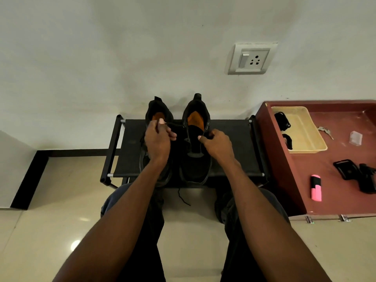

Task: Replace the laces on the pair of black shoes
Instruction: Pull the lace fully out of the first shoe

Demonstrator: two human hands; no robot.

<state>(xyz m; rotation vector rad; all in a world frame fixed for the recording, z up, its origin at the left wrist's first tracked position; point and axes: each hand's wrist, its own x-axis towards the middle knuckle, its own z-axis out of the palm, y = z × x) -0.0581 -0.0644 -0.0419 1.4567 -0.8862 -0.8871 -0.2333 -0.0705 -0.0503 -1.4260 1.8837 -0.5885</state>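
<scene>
Head view looks down on two black shoes point(195, 139) standing side by side on a black rack surface point(234, 151) at frame centre, against the wall. Left hand point(157, 142) has its fingers curled, pinching a black lace point(173, 124) over the left-side shoe. Right hand point(217, 144) grips the right-side shoe's eyelet edge. At right, a yellow tray point(305, 129) sits on a red cabinet point(284, 180).

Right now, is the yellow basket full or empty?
Mostly empty: the pale yellow plastic basket holds only black laces along its left side.
</scene>
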